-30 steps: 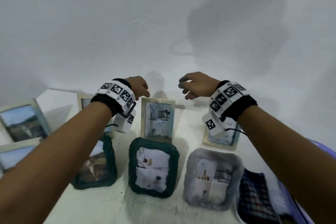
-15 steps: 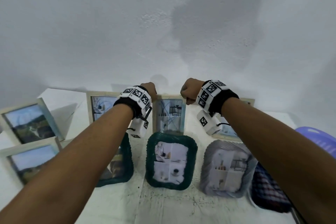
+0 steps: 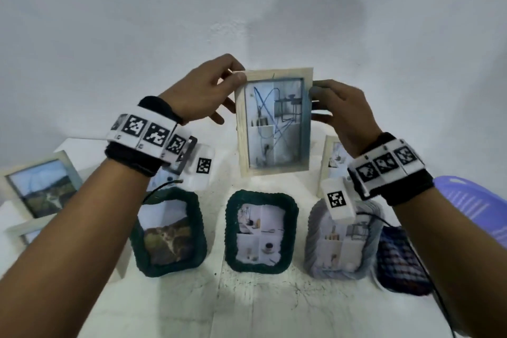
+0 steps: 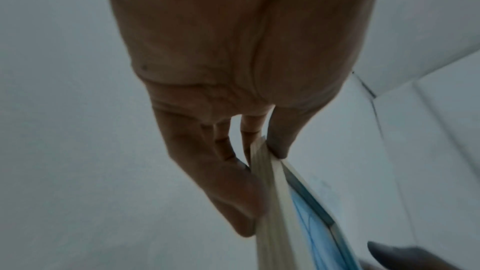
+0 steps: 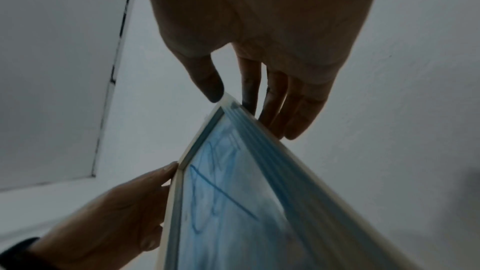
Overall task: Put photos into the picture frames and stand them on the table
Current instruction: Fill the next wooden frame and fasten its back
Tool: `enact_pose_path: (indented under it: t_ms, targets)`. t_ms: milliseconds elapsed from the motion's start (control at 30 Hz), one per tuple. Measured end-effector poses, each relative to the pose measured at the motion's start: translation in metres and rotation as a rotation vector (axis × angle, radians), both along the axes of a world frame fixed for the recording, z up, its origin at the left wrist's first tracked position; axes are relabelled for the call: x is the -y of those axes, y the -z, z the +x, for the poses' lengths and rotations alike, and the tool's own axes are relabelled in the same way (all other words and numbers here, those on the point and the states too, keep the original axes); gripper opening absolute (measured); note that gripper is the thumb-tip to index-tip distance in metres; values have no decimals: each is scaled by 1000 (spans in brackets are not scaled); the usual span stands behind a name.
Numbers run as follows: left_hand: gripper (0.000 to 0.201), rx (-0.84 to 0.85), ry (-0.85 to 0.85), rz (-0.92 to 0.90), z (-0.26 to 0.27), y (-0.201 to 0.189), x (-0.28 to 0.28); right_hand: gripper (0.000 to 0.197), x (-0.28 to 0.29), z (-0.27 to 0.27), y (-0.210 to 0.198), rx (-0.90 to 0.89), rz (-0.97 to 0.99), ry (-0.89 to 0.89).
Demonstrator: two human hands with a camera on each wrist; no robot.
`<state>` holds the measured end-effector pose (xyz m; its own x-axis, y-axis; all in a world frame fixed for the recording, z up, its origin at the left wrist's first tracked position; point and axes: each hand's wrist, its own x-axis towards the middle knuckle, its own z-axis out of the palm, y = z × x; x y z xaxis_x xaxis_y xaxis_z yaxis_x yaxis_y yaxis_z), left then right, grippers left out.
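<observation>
Head view shows me holding the wooden frame [image 3: 274,121] up in the air above the far middle of the tabletop [image 3: 247,304], its photo [image 3: 275,123] facing me. My left hand [image 3: 200,93] pinches its upper left corner, thumb on the front and fingers behind, and my right hand [image 3: 340,110] pinches the upper right edge the same way. I judge that two high grips keep the frame hanging upright and square to me, so I can check the photo, which has blue lines scrawled across it, before setting it down. Left wrist view confirms the thumb [image 4: 280,137] on the front face and the fingers [image 4: 233,188] along the back.

Below, three soft-edged frames stand in a row nearer the front edge: two green [image 3: 260,230] and one grey [image 3: 343,239]. More wooden frames [image 3: 41,186] stand toward the left edge, and another [image 3: 333,156] stands behind my right wrist. That leaves a gap in the back row under the lifted frame, which I take to be its place.
</observation>
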<state>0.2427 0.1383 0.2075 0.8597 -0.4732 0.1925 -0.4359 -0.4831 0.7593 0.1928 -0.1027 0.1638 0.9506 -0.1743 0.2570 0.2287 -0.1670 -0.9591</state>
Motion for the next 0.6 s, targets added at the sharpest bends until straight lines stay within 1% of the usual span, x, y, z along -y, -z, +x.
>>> enact_pose_path:
  t_ms: [33,100,167,233,300,367,433,500,567,600]
  targets:
    - [22,7,19,-37,-12,-5,-1,17,-3,-14,3,-10,54,-47]
    - [24,-16,51,-100,-34,-8,-2,29,-10,-44,11,-45,128,-127]
    - [25,-52,68,-126,-53,-3,1,41,-18,-74,23,-76,192,-174]
    - [26,-86,64,-130,-70,9,6,41,-25,-103,37,-102,309,-187]
    - [26,-121,56,-124,-85,26,11,39,-27,-127,60,-109,407,-121]
    - [25,-144,36,-104,-102,50,16,36,-25,-149,86,-128,391,-62]
    - [23,-133,-6,-74,-120,78,22,37,-21,-169,108,-191,375,-7]
    - [22,-126,-49,-67,-141,108,27,36,-18,-189,129,-240,437,36]
    - [31,-124,-75,-65,-168,137,32,43,-15,-209,148,-271,487,42]
    - [41,-132,-80,-50,-185,150,36,48,-13,-220,157,-273,499,41]
